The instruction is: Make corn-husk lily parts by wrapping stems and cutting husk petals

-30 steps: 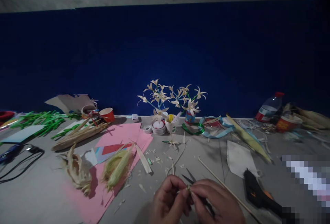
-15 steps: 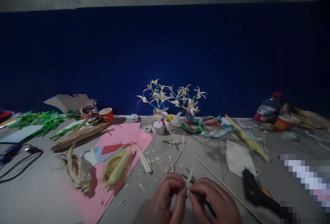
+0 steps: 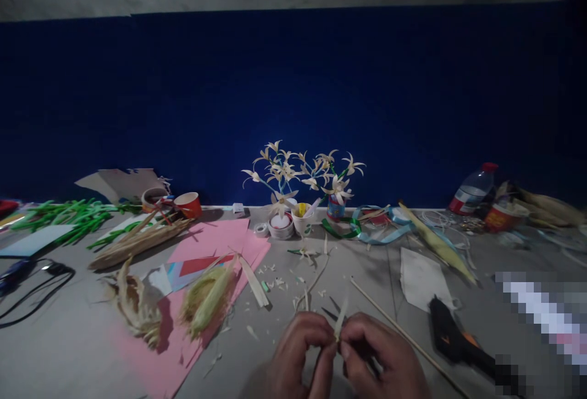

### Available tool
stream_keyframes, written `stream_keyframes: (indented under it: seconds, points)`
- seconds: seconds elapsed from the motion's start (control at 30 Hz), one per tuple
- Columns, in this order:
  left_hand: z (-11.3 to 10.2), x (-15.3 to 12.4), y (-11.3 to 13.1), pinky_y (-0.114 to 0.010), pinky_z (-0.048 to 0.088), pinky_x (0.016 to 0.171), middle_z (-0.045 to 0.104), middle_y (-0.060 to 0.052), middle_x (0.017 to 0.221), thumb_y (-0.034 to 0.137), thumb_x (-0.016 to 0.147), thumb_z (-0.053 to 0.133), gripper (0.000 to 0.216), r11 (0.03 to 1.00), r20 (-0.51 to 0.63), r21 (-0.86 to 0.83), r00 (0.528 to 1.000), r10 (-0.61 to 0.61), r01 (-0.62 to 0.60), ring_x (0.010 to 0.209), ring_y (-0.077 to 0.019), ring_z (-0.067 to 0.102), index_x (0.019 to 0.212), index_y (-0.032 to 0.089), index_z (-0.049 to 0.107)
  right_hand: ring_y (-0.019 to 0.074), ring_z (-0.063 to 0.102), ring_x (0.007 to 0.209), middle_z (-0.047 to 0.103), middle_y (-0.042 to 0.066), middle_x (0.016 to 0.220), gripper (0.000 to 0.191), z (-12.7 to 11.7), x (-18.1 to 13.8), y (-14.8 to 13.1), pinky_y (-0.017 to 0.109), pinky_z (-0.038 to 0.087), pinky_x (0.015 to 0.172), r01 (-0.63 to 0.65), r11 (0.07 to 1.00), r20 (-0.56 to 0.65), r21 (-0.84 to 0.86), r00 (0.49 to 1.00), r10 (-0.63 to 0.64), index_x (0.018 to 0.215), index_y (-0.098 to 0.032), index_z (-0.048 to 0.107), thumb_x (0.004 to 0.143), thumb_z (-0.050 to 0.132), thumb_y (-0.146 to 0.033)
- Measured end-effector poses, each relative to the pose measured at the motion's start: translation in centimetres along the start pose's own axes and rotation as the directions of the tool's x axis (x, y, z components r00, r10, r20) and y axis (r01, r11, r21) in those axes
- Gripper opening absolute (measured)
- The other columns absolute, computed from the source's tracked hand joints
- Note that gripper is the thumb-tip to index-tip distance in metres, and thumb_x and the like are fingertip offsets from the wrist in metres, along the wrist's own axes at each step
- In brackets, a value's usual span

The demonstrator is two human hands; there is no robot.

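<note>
Husk strip stands nearly upright, tip tilted away, pinched between curled left hand and right hand beside the scissors.

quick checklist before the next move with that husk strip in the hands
1. Husk strip pinched between both hands: ok.
2. Left hand grip at fingertips: ok.
3. Right hand grip at fingertips: ok.
4. Scissors just beyond the hands, partly hidden: cannot tell if open.
5. Glue gun lying apart, to the right: ok.
6. Thin stick lying beside the right hand, whether touching: cannot tell.
</note>
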State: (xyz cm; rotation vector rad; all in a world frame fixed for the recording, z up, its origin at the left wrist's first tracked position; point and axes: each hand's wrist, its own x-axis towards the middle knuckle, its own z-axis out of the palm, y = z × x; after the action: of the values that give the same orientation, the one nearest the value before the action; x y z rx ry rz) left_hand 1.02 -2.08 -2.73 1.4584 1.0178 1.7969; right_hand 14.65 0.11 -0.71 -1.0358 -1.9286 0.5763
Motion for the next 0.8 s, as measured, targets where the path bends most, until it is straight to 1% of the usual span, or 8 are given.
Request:
stream_keyframes:
  seconds: [0.07,0.13,0.23,0.33,0.5,0.6,0.7,0.8]
  points:
    - [-0.1,0.1,0.3,-0.025,0.043,0.067,0.059,-0.002,0.078,0.029,0.086,0.065,0.013,0.971,0.028,-0.156,0.984,-0.177,0.179,0.073,-0.0162,0.056,0.076,0.020,0.064,0.0135,0.056,0.055,0.055,-0.004,0.061,0.015,-0.1,0.0,-0.1,0.021,0.044,0.053,-0.006,0.996,0.012,0.090,1.000,0.005,0.068,-0.022,0.053,0.080,0.048,-0.014]
    - [-0.1,0.3,0.7,-0.024,0.043,0.063,0.057,-0.001,0.078,0.036,0.081,0.070,0.020,0.881,0.088,-0.297,0.929,-0.360,0.370,0.068,-0.0143,0.054,0.075,0.018,0.063,0.0139,0.057,0.056,0.056,-0.003,0.062,0.016,0.0,0.0,-0.1,0.021,0.045,0.053,-0.036,0.978,0.031,0.203,0.999,0.031,0.068,-0.022,0.052,0.081,0.047,-0.015]
    - [-0.1,0.6,1.1,-0.023,0.043,0.062,0.054,0.001,0.073,0.038,0.075,0.076,0.026,0.758,0.158,-0.391,0.850,-0.503,0.521,0.064,-0.0125,0.053,0.072,0.017,0.061,0.0140,0.058,0.055,0.057,-0.002,0.062,0.017,0.3,-0.1,0.2,0.022,0.047,0.053,-0.101,0.954,0.079,0.283,0.993,0.082,0.069,-0.022,0.051,0.084,0.044,-0.018]
    - [0.0,0.5,0.9,-0.022,0.042,0.063,0.054,0.001,0.073,0.040,0.076,0.075,0.027,0.799,0.120,-0.358,0.873,-0.473,0.482,0.065,-0.0120,0.052,0.071,0.017,0.061,0.0141,0.058,0.057,0.057,-0.003,0.064,0.015,0.3,-0.2,0.5,0.022,0.047,0.054,-0.034,0.992,0.056,0.118,0.998,0.028,0.071,-0.022,0.052,0.083,0.046,-0.016]
    - [-0.3,-0.3,-0.4,-0.025,0.040,0.068,0.055,-0.001,0.077,0.035,0.088,0.061,0.019,0.968,0.068,-0.121,0.975,-0.214,0.221,0.073,-0.0154,0.053,0.077,0.019,0.060,0.0146,0.062,0.061,0.062,-0.001,0.069,0.013,-0.5,-0.2,0.1,0.025,0.048,0.060,0.143,0.976,0.001,-0.162,0.990,-0.144,0.080,-0.022,0.056,0.081,0.051,-0.011]
    - [-0.5,-0.6,-0.5,-0.027,0.039,0.069,0.055,-0.002,0.076,0.030,0.090,0.057,0.018,0.992,0.085,-0.004,0.989,-0.122,0.122,0.073,-0.0167,0.052,0.077,0.019,0.060,0.0166,0.064,0.063,0.065,0.001,0.069,0.016,-0.8,0.1,-0.1,0.027,0.050,0.060,0.223,0.944,0.038,-0.242,0.975,-0.220,0.080,-0.022,0.058,0.081,0.049,-0.009]
    - [-0.4,-0.2,0.0,-0.026,0.040,0.067,0.055,-0.002,0.077,0.035,0.086,0.063,0.020,0.959,0.080,-0.112,0.965,-0.251,0.258,0.072,-0.0161,0.051,0.075,0.018,0.061,0.0180,0.066,0.065,0.069,0.003,0.070,0.019,-0.9,0.0,0.2,0.028,0.052,0.061,0.335,0.900,0.045,-0.277,0.941,-0.336,0.081,-0.021,0.059,0.081,0.049,-0.006]
    - [-0.2,0.4,0.5,-0.024,0.040,0.064,0.055,0.000,0.074,0.038,0.077,0.074,0.026,0.793,0.165,-0.342,0.863,-0.477,0.504,0.067,-0.0133,0.051,0.073,0.017,0.060,0.0195,0.069,0.068,0.073,0.006,0.077,0.022,-0.6,-0.5,0.7,0.029,0.055,0.063,0.405,0.878,0.002,-0.255,0.908,-0.418,0.092,-0.021,0.058,0.080,0.053,-0.004]
